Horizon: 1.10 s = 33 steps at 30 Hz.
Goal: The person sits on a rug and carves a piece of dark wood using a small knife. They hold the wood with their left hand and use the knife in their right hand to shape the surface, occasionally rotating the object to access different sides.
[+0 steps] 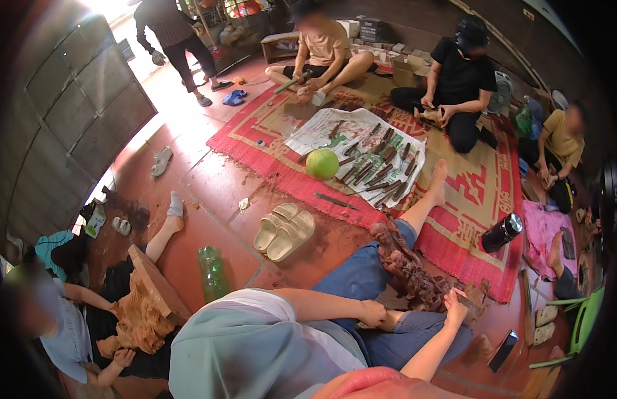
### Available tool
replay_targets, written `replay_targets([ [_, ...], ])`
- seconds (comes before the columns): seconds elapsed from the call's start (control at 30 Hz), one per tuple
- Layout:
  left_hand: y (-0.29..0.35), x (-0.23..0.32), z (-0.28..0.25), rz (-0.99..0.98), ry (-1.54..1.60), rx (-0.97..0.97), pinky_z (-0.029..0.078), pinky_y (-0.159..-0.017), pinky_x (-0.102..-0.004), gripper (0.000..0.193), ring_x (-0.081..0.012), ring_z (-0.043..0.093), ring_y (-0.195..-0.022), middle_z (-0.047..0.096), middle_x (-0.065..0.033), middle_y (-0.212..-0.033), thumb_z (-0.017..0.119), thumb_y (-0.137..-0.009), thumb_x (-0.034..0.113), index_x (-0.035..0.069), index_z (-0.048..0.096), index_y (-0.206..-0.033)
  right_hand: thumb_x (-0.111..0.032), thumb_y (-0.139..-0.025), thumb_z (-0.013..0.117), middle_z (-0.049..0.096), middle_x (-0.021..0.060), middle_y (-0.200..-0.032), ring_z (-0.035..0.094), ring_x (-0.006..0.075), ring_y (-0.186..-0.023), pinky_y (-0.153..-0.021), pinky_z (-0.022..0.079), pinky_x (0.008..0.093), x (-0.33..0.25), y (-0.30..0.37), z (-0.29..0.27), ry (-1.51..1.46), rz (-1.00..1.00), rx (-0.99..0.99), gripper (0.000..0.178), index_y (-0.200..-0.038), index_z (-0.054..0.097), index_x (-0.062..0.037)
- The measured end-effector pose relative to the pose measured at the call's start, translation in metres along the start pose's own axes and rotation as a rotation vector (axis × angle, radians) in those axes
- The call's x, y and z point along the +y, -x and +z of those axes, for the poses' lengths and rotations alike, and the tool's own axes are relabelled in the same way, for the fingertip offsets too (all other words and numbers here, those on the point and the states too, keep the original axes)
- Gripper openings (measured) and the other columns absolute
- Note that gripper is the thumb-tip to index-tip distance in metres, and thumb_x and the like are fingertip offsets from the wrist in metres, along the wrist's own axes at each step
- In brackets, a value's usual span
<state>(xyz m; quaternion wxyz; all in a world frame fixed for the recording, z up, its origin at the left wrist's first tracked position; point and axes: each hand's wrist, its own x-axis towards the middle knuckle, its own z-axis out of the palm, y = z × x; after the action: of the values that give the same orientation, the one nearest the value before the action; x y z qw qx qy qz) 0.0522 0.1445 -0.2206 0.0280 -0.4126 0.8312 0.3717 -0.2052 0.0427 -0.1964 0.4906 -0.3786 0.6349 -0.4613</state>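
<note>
A dark reddish-brown wood carving [409,265] with deep, intricate relief lies slanting across my legs in blue jeans. My right hand [456,307] is at its near end, fingers closed around a small flat piece that is too unclear to name. Lower on the lap, my left hand [373,312] is curled beside my bare ankle, close to the carving's near end. Whatever its fingers hold, if anything, is hidden.
A white sheet [302,141] on the red patterned mat [242,136] carries several carving tools and a green round fruit [322,163]. Around me are beige sandals [284,233], a green bottle [212,272], a black flask [502,233] and a phone [502,351]. Several people sit nearby, some handling carvings.
</note>
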Motion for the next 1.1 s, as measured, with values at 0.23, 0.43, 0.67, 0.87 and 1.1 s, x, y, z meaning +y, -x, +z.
replay_targets([
  [0.23, -0.008, -0.008, 0.000, 0.011, -0.047, -0.035, 0.051, -0.077, -0.0448, 0.026, -0.0338, 0.064, -0.088, 0.067, -0.0152, -0.095, 0.054, -0.081, 0.027, 0.011, 0.069, -0.093, -0.018, -0.085, 0.066, 0.063, 0.0037, -0.090, 0.062, 0.0138, -0.079, -0.074, 0.049, 0.0289, -0.007, 0.003, 0.005, -0.003, -0.007, 0.014, 0.020, -0.101, 0.064, -0.0061],
  [0.43, 0.000, -0.004, 0.000, 0.021, -0.008, 0.012, 0.050, -0.076, -0.0452, 0.023, -0.0347, 0.063, -0.086, 0.067, -0.0153, -0.093, 0.053, -0.081, 0.026, 0.010, 0.068, -0.091, -0.020, -0.086, 0.066, 0.064, 0.0044, -0.092, 0.062, 0.0134, -0.080, -0.075, 0.049, 0.0285, -0.008, 0.008, 0.004, 0.018, 0.006, 0.015, 0.022, -0.102, 0.064, -0.0054],
  [0.67, -0.001, 0.002, -0.003, -0.010, 0.016, -0.006, 0.050, -0.078, -0.0449, 0.024, -0.0344, 0.063, -0.089, 0.067, -0.0160, -0.093, 0.054, -0.079, 0.024, 0.008, 0.068, -0.089, -0.024, -0.085, 0.068, 0.064, 0.0075, -0.096, 0.064, 0.0169, -0.083, -0.078, 0.050, 0.0319, -0.001, 0.002, -0.004, 0.059, -0.012, -0.014, 0.027, -0.104, 0.064, -0.0066],
  [0.87, -0.003, -0.003, 0.003, -0.011, -0.007, 0.011, 0.051, -0.077, -0.0446, 0.025, -0.0343, 0.064, -0.086, 0.067, -0.0149, -0.093, 0.052, -0.081, 0.027, 0.012, 0.069, -0.092, -0.018, -0.086, 0.066, 0.064, 0.0038, -0.089, 0.062, 0.0124, -0.078, -0.072, 0.049, 0.0276, -0.012, 0.009, 0.005, 0.042, -0.005, 0.017, 0.019, -0.100, 0.064, -0.0054],
  [1.1, -0.001, -0.001, 0.005, 0.008, -0.031, 0.010, 0.051, -0.074, -0.0446, 0.023, -0.0347, 0.064, -0.084, 0.067, -0.0173, -0.090, 0.056, -0.079, 0.025, 0.010, 0.069, -0.090, -0.016, -0.085, 0.065, 0.063, 0.0028, -0.086, 0.061, 0.0123, -0.072, -0.066, 0.049, 0.0261, 0.009, -0.002, 0.001, 0.037, -0.039, 0.017, 0.016, -0.097, 0.064, -0.0068],
])
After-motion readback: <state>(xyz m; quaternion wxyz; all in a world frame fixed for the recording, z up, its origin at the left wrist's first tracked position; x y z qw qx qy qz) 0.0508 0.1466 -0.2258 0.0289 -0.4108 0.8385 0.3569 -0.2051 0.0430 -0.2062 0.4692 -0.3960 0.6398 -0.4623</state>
